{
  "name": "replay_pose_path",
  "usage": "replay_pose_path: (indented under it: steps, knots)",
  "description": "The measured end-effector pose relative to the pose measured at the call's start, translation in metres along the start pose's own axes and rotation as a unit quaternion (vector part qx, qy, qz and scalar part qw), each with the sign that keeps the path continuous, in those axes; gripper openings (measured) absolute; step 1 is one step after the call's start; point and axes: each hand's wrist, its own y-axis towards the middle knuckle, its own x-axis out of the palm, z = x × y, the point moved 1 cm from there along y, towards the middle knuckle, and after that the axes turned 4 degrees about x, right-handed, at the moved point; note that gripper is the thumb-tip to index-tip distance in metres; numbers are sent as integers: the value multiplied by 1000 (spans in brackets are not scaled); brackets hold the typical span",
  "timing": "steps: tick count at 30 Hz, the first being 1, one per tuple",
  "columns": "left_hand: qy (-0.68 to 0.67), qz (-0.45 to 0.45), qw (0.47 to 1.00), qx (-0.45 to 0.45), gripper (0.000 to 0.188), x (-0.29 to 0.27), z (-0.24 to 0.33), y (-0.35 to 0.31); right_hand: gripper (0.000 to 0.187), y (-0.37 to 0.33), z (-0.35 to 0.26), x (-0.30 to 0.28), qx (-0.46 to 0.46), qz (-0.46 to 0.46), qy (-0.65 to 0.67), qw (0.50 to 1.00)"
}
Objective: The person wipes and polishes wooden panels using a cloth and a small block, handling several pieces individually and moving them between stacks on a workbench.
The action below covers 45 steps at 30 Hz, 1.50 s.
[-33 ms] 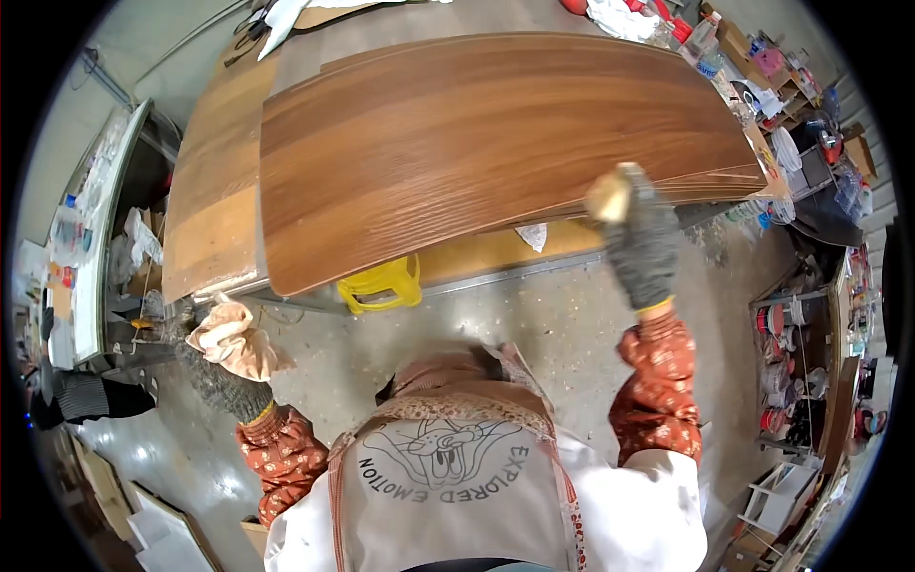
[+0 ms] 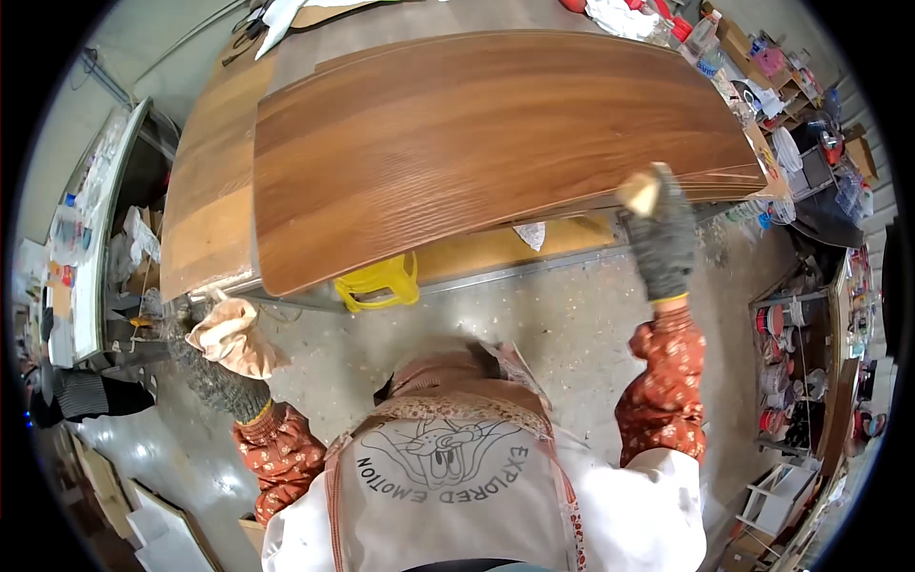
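Observation:
A long brown wood-grain panel (image 2: 477,143) with rounded corners lies on top of other panels on the workbench, its near edge jutting out toward me. My right hand (image 2: 664,248), in a dark grey knit glove, is closed around a small tan block (image 2: 640,194) at the panel's near right edge. Whether the block touches the edge I cannot tell. On the other side, my left hand (image 2: 224,383) in a matching glove grips a crumpled beige cloth (image 2: 235,338) just off the panel's near left corner. The cloth covers part of its fingers.
Below the bench stands a yellow plastic stool (image 2: 379,283). A lighter wooden board (image 2: 208,200) lies beneath the panel at left. Plastic bottles (image 2: 710,59) and clutter crowd the far right. Shelves with spools (image 2: 777,353) line the right side; a side table (image 2: 91,267) is at left.
My right hand with the tan block has shifted to the right along the near edge. The panel and my left hand with the cloth have shifted slightly left in view.

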Motion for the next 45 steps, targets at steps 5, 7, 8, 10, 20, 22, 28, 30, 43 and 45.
replay_pose_path:
  steps: [5,7,8,10,20,22,28,30,43,45]
  knots:
    - [14,0,981,-192,28,110,89,35,63,11,2,-10,-25,34,84,996]
    - [14,-42,976,-212,27,157,100,40,55,11,-42,6,-108,-16,92,990]
    - [16,-62,977,-204,27,178,101,40,55,5,-53,16,-101,-84,74,989]
    - [43,-92,988,-114,28,210,91,31,54,11,-46,12,-130,-106,96,981]
    - [250,-204,942,-90,29,228,56,34,62,44,113,-31,61,3,71,996]
    - [229,-207,940,-147,30,228,57,38,57,33,74,-1,-50,-31,161,985]
    - [243,-209,936,-146,33,213,44,32,56,38,108,-8,-34,-104,70,991]
    - [226,-209,940,-149,34,211,37,31,59,42,179,-28,-5,-20,6,1000]
    - [216,-269,907,-242,22,194,-8,49,58,60,201,-40,-60,-121,-5,991]
    - [249,-329,883,-224,24,218,0,69,57,66,257,-54,13,-88,-36,995]
